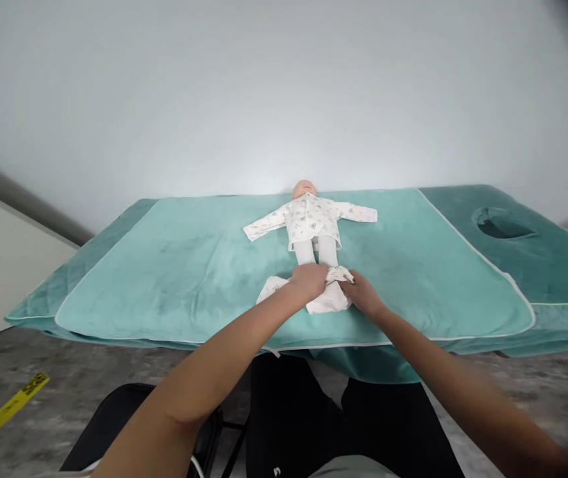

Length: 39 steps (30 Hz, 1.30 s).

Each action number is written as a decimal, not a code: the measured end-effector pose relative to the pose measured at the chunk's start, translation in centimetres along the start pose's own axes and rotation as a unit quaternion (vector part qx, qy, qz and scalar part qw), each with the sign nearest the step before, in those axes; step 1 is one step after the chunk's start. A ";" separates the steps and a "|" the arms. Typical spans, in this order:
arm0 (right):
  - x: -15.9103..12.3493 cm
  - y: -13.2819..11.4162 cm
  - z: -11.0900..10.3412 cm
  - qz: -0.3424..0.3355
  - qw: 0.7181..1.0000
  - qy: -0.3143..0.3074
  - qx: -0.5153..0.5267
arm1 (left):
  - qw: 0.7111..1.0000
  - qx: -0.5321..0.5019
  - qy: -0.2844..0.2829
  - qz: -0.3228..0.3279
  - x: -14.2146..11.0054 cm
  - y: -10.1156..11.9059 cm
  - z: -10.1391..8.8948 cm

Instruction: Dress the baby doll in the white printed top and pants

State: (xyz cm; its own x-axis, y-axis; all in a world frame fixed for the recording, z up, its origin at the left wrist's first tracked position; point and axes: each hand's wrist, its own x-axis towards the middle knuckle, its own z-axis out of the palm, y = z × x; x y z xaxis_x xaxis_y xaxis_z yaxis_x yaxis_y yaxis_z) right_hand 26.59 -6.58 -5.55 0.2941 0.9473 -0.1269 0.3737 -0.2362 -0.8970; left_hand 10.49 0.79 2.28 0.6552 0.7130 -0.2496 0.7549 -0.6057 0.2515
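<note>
A baby doll (304, 188) lies on its back on the teal bed cover, its head toward the wall. It wears a white printed top (312, 219) with both sleeves spread out, and its legs (328, 250) are white. At the doll's feet lie small white printed trousers (330, 299), bunched at the upper edge. My left hand (310, 279) is closed on the bunched edge near the lower legs; its fingertips are partly hidden. My right hand (360, 292) pinches the same cloth from the right side.
A teal padded bed (174, 265) with a face hole (503, 224) at its right end stands against the white wall (284, 93). A black chair (115, 418) is below left, and yellow tape (8, 411) marks the floor. A white panel (5, 265) stands at the left.
</note>
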 end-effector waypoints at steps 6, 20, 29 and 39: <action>0.4 -0.2 -0.3 -0.018 0.998 -0.035 -0.044 | 1.000 0.026 -0.003 -0.002 -0.7 1.2 0.2; 0.4 1.9 -2.6 0.004 0.929 -0.181 0.322 | 0.982 -0.182 0.046 -0.002 0.9 0.3 -1.2; 3.7 1.2 -3.4 0.008 0.901 -0.233 0.367 | 0.977 -0.112 0.172 -0.065 3.4 0.2 -1.1; 5.2 3.1 -3.2 0.039 0.864 -0.183 0.467 | 0.929 -0.369 -0.007 0.013 1.8 -1.3 -1.1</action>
State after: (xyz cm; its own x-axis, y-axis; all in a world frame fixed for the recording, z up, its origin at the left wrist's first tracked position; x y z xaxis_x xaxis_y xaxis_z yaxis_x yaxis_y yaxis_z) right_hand 32.10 -3.04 -7.69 -0.0751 0.9818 -0.1742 -0.5584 -0.1861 -0.8084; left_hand 10.69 3.21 2.50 0.6777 0.6930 -0.2457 0.5173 -0.2120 0.8291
